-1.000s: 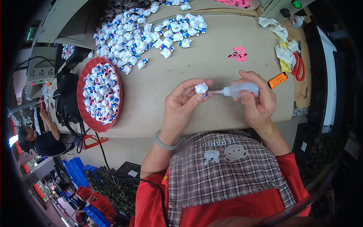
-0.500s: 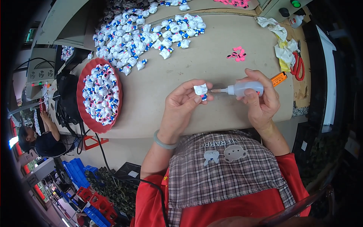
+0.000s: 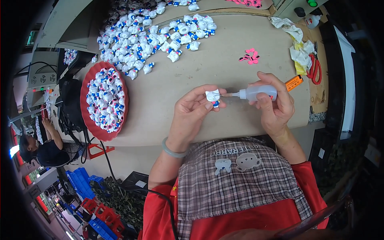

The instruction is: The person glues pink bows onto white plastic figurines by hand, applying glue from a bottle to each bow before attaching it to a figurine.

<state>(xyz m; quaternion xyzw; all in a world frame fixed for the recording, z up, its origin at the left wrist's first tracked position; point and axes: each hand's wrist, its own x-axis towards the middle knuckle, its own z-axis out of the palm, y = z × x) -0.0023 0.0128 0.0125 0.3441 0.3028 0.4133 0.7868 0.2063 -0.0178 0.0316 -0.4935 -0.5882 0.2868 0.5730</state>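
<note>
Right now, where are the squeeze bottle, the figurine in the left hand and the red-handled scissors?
Squeeze bottle (image 3: 255, 92): head view, on its translucent body.
Held figurine (image 3: 212, 95): head view, on its white head.
Red-handled scissors (image 3: 314, 61): head view, on the red handles.

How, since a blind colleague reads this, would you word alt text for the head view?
A left hand holds a small white-and-blue figure; the right hand points the nozzle of a bottle at it. More figures fill a red bowl and lie on the table.
</note>
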